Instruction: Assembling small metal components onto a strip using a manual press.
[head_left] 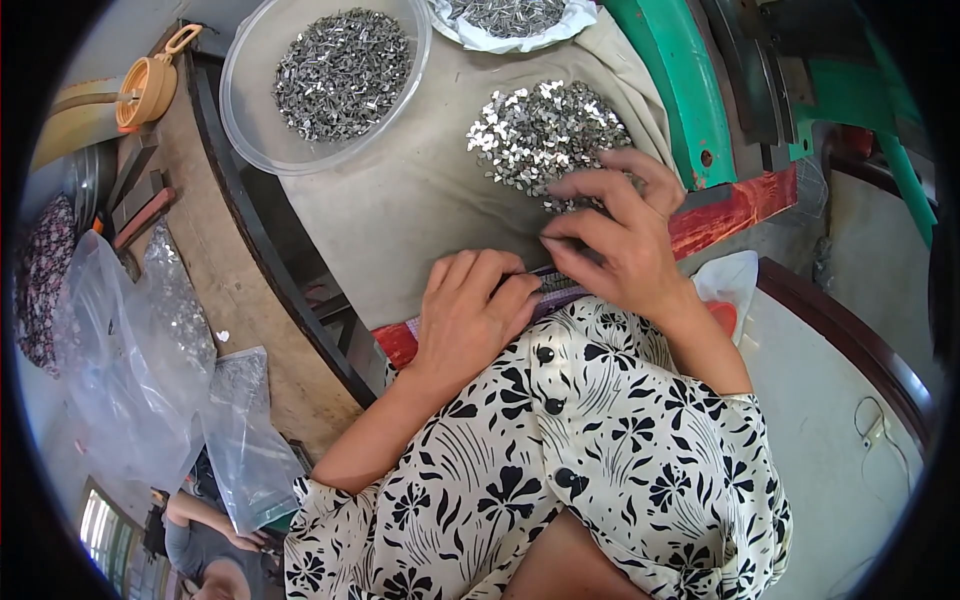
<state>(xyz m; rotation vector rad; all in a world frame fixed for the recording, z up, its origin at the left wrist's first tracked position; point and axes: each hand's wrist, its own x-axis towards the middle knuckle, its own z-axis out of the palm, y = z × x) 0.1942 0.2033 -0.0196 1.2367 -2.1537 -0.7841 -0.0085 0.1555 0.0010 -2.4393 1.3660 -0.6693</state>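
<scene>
Firstly: loose heap of small flat silver metal pieces on the beige cloth-covered surface, its near edge by the fingers of your half-open right hand, hold indiscernible; your left hand, fingers curled, beside a narrow grey-and-purple strip, grip likewise indiscernible.

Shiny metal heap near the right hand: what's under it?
Beige cloth shows around the heap. Whatever lies directly beneath is covered, and the right hand hides part of the near edge.
</scene>
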